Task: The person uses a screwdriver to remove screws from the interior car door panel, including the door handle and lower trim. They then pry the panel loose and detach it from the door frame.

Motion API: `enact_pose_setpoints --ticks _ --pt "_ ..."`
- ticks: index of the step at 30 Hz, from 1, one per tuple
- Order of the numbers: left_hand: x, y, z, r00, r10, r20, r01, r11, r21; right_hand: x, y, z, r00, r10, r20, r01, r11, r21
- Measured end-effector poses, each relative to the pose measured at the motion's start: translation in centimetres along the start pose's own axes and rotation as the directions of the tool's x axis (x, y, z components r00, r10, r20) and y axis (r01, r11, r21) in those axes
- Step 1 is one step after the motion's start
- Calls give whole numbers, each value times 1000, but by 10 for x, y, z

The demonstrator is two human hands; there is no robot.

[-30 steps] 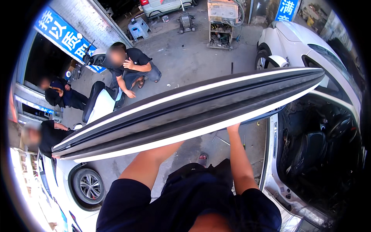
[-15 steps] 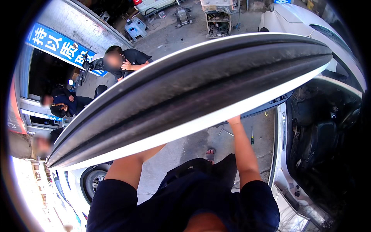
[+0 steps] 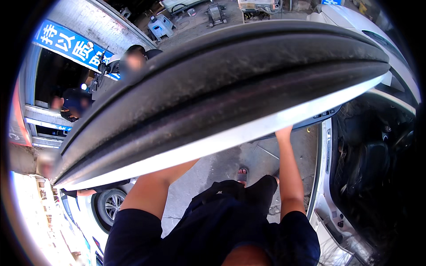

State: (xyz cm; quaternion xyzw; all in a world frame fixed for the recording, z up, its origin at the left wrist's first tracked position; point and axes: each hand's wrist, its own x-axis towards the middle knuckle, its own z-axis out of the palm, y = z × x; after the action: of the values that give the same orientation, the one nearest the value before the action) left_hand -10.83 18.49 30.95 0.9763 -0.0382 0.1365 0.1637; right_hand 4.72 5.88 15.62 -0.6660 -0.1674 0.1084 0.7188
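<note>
A long dark ribbed car panel (image 3: 222, 93) with a white lower edge fills the middle of the view, slanting from lower left to upper right, close to my head. My right hand (image 3: 284, 131) reaches up and grips its white edge from underneath. My left forearm (image 3: 155, 190) rises under the panel further left, and that hand is hidden behind the panel.
A white car (image 3: 326, 208) with an open door and a dark seat (image 3: 372, 164) stands at my right. The wheel (image 3: 108, 206) of another white car is at lower left. Two people (image 3: 133, 60) (image 3: 73, 102) are at the left under a blue sign (image 3: 71, 46). Concrete ground (image 3: 213, 168) lies below.
The panel has come up much closer to my head and now covers most of the view, hiding the person crouched on the ground. Both arms stay beneath it.
</note>
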Motion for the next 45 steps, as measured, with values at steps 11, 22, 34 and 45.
enact_pose_setpoints --ticks 11,22,34,45 --pt "4 2 77 924 318 -214 -295 946 132 -11 30 26 983 -130 127 141 986 -84" --pt "85 8 167 964 260 -60 -231 925 301 -17 22 2 963 -78 259 129 974 -186" --pt "86 27 73 935 166 314 -163 986 -36 -17 10 31 999 -5 45 8 998 -64" --pt "96 36 71 882 181 434 -173 983 -58 -38 -10 40 995 9 -95 -11 1000 -21"
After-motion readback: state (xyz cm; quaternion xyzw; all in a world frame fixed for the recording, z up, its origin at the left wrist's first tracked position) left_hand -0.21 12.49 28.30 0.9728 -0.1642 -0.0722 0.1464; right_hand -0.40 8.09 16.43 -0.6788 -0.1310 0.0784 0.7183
